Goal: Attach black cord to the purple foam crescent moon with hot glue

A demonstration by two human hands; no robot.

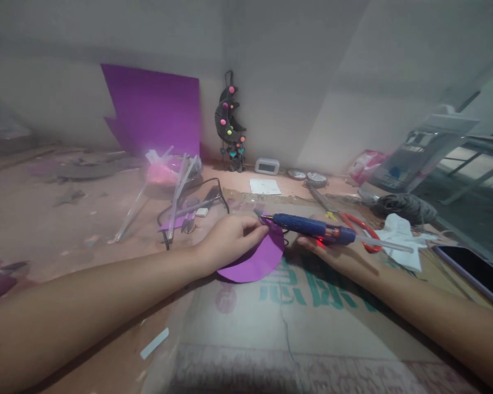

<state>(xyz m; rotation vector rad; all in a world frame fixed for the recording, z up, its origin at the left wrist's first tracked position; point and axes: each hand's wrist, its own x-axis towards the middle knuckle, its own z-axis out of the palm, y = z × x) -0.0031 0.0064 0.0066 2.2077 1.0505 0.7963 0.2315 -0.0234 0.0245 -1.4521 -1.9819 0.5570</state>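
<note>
My left hand is closed on a purple paper piece with a rounded lower edge, pinching its top edge above a flattened cardboard sheet with green print. My right hand grips a blue hot glue gun from below. A clear glue stick juts out of the gun's back end toward the right. The gun's nozzle points left and touches the paper's top edge right beside my left fingertips.
Red-handled scissors and crumpled white paper lie right of the gun. A phone sits at the right edge. Glue sticks, a pink bag and black cables lie behind my left hand. A purple sheet and a moon ornament lean on the wall.
</note>
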